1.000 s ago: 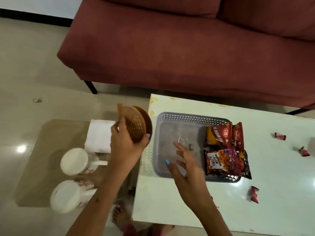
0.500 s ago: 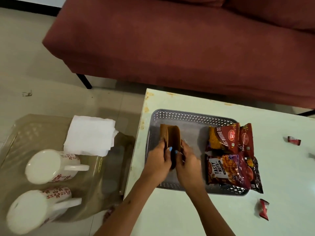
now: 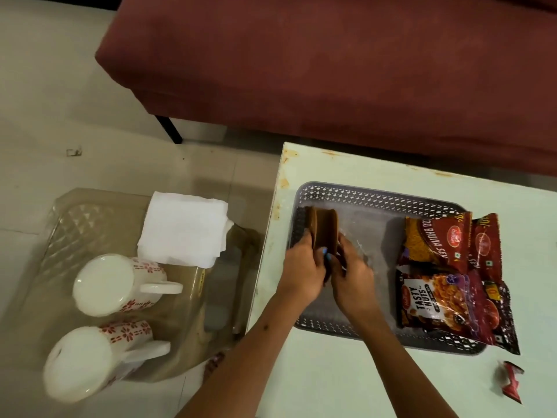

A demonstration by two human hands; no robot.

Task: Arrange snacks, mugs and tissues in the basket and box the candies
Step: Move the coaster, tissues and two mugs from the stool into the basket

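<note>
Left hand (image 3: 303,268): grips round brown coasters (image 3: 322,229) upright on edge.
Right hand (image 3: 351,274): clasps their other side.
Basket (image 3: 373,194): grey perforated plastic.

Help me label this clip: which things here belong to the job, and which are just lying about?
Job: basket, snack packets, brown coasters gripped by both hands, two mugs, tissues, candy.

Lying about: sofa, white table, glass tray.
</note>
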